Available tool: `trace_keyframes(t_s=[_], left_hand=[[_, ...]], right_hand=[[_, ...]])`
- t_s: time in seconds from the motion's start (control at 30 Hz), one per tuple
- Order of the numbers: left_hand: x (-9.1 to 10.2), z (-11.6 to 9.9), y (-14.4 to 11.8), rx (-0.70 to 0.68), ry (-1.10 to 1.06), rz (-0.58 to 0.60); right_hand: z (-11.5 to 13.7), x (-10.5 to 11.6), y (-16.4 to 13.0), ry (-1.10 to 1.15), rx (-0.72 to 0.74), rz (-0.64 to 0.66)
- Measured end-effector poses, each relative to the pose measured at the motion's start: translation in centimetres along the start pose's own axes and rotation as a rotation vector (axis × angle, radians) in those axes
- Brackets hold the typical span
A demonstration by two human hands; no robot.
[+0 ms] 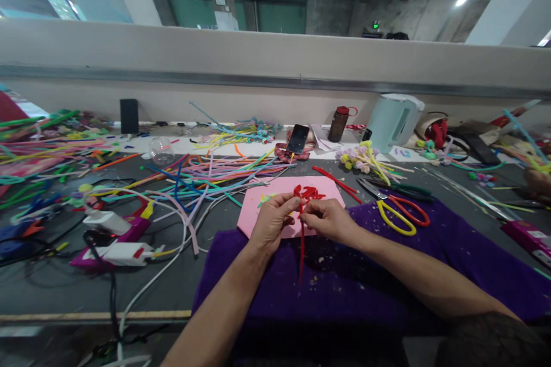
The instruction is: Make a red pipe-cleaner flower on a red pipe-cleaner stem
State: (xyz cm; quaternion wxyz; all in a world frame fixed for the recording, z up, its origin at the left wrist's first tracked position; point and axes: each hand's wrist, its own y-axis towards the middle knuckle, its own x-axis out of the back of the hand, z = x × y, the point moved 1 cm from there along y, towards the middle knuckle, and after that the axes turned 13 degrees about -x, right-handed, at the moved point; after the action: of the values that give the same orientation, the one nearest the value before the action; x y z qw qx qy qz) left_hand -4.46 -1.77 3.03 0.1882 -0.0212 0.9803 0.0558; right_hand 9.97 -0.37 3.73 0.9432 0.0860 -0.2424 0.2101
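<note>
Both hands meet over a pink sheet (250, 206) that lies partly on a purple cloth (387, 298). Between the thumb and fingers of my left hand (278, 218) is a red pipe cleaner (302, 258), its long end hanging straight down. My right hand (329, 221) pinches the same red stem from the other side, close to the left fingertips. Just beyond the fingers are several bent red pieces (310, 192); whether they join the held stem I cannot tell. Small yellow and green bits show on the sheet beside my left hand.
Scissors (396, 215) with red and yellow handles lie right of my hands. Two red stems (340, 184) rest behind. A phone (298, 139), a bottle (339, 124) and a kettle (394, 123) stand at the back. Left are colored pipe cleaners (224, 172) and a power strip (88, 261) with cables.
</note>
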Motion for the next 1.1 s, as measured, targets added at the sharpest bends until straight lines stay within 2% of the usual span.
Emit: trace_keyframes(t_s=[0.1, 0.23, 0.37, 0.5, 0.63, 0.8, 1.1], left_hand=[[-0.2, 0.2, -0.1, -0.041, 0.047, 0.040], [-0.3, 0.2, -0.1, -0.058, 0.076, 0.026], [0.0, -0.3, 0.1, -0.007, 0.044, 0.055], [0.2, -0.9, 0.1, 0.099, -0.030, 0.184], [0.0, -1.1, -0.2, 0.160, -0.002, 0.305], [-0.3, -1.1, -0.6, 0.121, 0.103, 0.367], [-0.6, -1.2, -0.8, 0.079, 0.186, 0.397]], right_hand=[[0.1, -0.1, 0.0, 0.079, -0.056, 0.033], [0.0, -0.4, -0.1, 0.105, -0.067, 0.038], [0.0, 0.1, 0.0, 0.185, -0.126, 0.117], [0.4, 2.1, 0.6, 0.316, -0.173, 0.109], [0.8, 3.8, 1.0, 0.369, -0.135, 0.201], [0.3, 3.8, 1.0, 0.363, -0.077, 0.332], [0.1, 3.6, 0.9, 0.330, -0.051, 0.358]])
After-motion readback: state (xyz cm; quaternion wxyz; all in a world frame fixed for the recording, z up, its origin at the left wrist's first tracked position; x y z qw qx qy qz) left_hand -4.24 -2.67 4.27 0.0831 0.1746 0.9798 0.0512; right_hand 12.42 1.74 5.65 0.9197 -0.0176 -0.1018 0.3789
